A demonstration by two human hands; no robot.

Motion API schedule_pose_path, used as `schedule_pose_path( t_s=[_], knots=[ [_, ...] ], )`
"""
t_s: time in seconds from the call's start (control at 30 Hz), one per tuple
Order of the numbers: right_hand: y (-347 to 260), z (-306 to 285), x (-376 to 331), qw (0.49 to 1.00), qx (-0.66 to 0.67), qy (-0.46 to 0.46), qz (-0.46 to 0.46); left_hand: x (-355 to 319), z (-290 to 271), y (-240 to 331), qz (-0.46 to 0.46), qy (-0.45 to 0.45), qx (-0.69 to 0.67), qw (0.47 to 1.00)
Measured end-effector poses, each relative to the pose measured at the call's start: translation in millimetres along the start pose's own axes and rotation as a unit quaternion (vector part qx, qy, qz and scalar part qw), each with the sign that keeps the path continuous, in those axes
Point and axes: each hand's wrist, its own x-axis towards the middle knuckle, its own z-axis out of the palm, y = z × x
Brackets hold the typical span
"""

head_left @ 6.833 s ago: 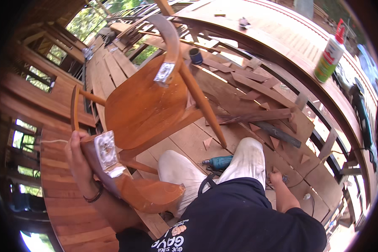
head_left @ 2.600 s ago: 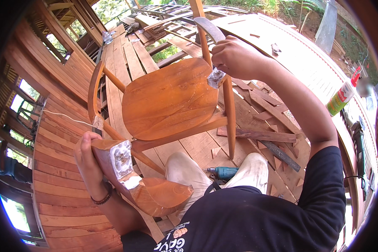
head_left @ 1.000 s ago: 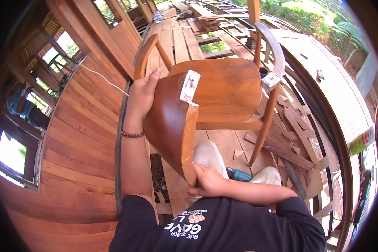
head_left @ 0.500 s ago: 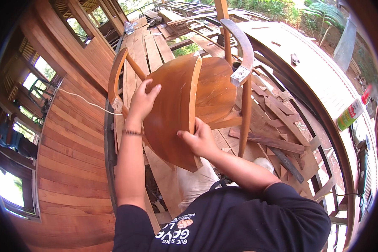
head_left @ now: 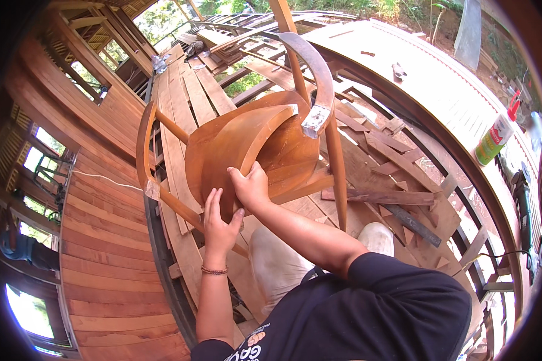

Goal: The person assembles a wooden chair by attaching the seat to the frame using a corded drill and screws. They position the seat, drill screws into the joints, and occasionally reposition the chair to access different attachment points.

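Observation:
A curved brown wooden chair backrest (head_left: 223,144) is tilted over the seat (head_left: 292,150) of a wooden chair. My right hand (head_left: 251,188) grips its edge near the lower end, thumb on the outer face. Just below, my left hand (head_left: 221,224) holds the lower end between fingers and a spread thumb. The chair's left armrest (head_left: 144,144) and right armrest (head_left: 316,72) curve up on either side of the panel. Whitish, rough patches mark the armrests' cut ends, and a pale patch shows on the backrest's far tip.
Loose boards and offcuts (head_left: 397,162) litter the floor at right. A glue bottle (head_left: 494,141) with a red nozzle stands on the pale ledge (head_left: 367,66), near a green-and-black power tool (head_left: 524,210). A plank wall (head_left: 114,259) runs along the left. Gaps show between floor beams.
The backrest has swung lower and to the left, its edge now more slanted. My left hand has slid from its upper face down to the lower end, close to my right hand.

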Motion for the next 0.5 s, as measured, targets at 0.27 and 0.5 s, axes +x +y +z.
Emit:
schedule_pose_path(
  t_s=[0.27,0.5],
  knots=[
    [-15,6,-1,0.999,-0.034,-0.010,0.017,-2,19,-7,0.013,0.049,0.075,0.996],
    [-9,-23,0,0.991,-0.013,-0.112,0.068,-11,19,-1,0.000,0.071,0.066,0.995]
  ],
)
